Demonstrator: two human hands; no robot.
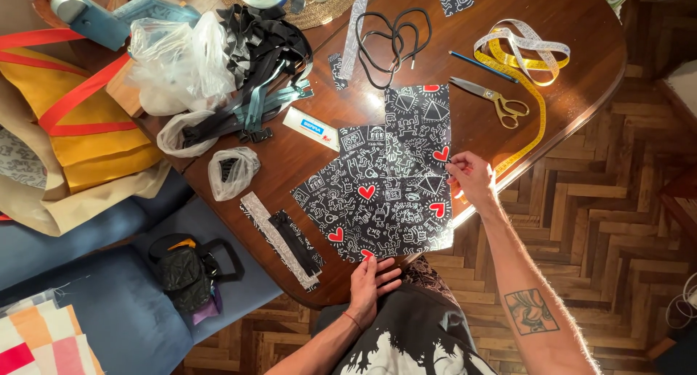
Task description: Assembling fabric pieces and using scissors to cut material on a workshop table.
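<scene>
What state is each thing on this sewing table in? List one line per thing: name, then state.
Printed fabric: flat, pieces overlapping.
Left hand: open, pressing the fabric's near edge.
Right hand: pinching the fabric's right edge.
Scissors: closed, lying flat.
Tape measure: unrolled, looped.
Black cord: loose, tangled.
Zipper: closed, on a fabric strip.
Clear bag: crumpled.

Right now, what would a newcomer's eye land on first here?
The black-and-white doodle fabric with red hearts, spread mid-table, with the left hand on its near edge and the right hand at its right edge. Next, the yellow measuring tape and gold-handled scissors beyond.
</scene>
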